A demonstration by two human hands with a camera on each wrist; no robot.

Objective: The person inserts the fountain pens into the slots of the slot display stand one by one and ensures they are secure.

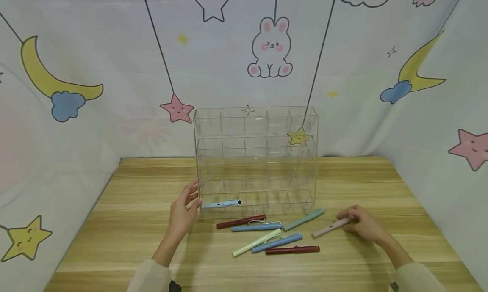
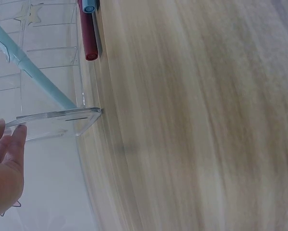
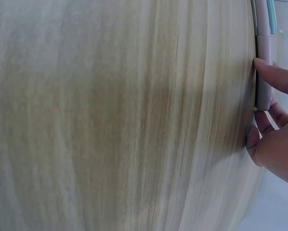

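Note:
My left hand (image 1: 184,213) grips the left side edge of a clear acrylic rack (image 1: 251,138), thumb in front and fingers along the outer face of its side panel. A light blue pen (image 1: 221,204) lies in the rack's bottom tier at the left; it slants across the dividers in the left wrist view. On the right, my right hand (image 1: 360,224) pinches one end of a pale pink pen (image 3: 264,72) between thumb and fingers. That pen lies low over the table, its other end pointing left. Closest to it is a teal green pen (image 1: 304,219).
Loose pens lie in front of the rack: a dark red pen (image 1: 241,221), a blue pen (image 1: 257,227), a pale green pen (image 1: 251,246), another blue pen (image 1: 277,243) and a second dark red pen (image 1: 292,250). Behind the wooden table (image 1: 145,186) hangs a patterned curtain (image 1: 228,63).

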